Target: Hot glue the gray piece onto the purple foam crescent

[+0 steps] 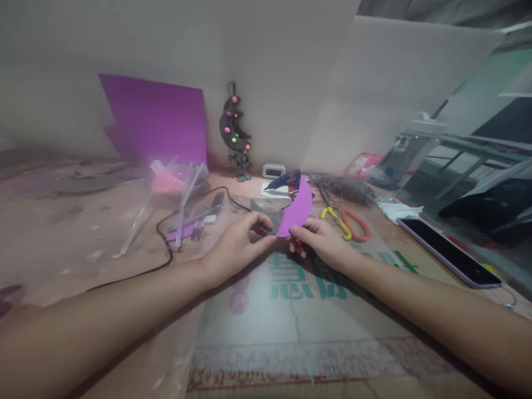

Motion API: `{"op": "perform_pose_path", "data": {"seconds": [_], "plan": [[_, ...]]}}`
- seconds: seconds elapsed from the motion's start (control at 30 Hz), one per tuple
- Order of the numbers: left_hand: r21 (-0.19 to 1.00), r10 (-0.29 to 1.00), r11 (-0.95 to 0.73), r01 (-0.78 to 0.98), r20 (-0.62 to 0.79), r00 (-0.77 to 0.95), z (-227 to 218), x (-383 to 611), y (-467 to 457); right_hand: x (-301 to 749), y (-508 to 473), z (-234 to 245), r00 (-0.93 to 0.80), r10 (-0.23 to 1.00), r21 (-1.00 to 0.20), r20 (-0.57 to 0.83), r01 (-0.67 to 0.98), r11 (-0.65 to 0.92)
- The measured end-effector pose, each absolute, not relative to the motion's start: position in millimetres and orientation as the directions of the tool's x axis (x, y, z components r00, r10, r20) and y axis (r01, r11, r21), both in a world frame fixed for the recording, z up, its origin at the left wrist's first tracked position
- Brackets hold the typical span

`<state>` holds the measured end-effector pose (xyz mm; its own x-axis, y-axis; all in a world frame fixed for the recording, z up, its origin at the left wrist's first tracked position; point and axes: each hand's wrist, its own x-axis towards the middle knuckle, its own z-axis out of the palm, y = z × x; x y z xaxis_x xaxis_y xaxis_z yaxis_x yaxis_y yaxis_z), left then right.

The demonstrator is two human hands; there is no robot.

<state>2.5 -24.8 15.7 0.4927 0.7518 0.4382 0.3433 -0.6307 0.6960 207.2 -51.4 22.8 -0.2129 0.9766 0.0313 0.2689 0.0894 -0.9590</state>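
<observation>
A purple crescent-shaped foam cutout (300,209) is held between both my hands just above the table. My left hand (239,244) pinches its lower end, together with a grey glittery piece (269,214) lying against it. My right hand (324,239) grips the crescent's lower edge from the right, fingers curled. Both forearms reach in from the bottom of the view.
A blue glue gun (283,182) on a white pad with a black cable (166,249), glue sticks (185,205), yellow and orange scissors (347,223), a phone (446,250), a purple foam sheet (160,119) against the wall, a dark moon ornament (235,130), printed cardboard (299,310).
</observation>
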Motion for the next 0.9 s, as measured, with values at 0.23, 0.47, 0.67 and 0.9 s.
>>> {"op": "perform_pose_path", "data": {"seconds": [0.23,0.47,0.67,0.9], "plan": [[0.752,0.768,-0.589,0.294,0.410,0.492,14.7,3.0,-23.3,206.3,-52.0,22.7,-0.181,0.977,-0.907,0.115,0.381,0.177],[0.721,0.759,-0.638,0.270,0.531,0.377,12.3,1.3,-15.5,206.7,-51.8,20.3,-0.178,0.973,-0.888,0.148,0.409,0.210],[0.626,0.746,-0.661,0.414,0.485,0.457,15.6,-0.2,-14.4,205.8,-55.1,25.2,-0.190,0.964,-0.879,0.187,0.405,0.251],[0.692,0.755,-0.619,0.372,0.393,0.524,17.4,1.7,-18.8,208.0,-51.9,23.1,-0.212,0.963,-0.904,0.166,0.357,0.234]]}}
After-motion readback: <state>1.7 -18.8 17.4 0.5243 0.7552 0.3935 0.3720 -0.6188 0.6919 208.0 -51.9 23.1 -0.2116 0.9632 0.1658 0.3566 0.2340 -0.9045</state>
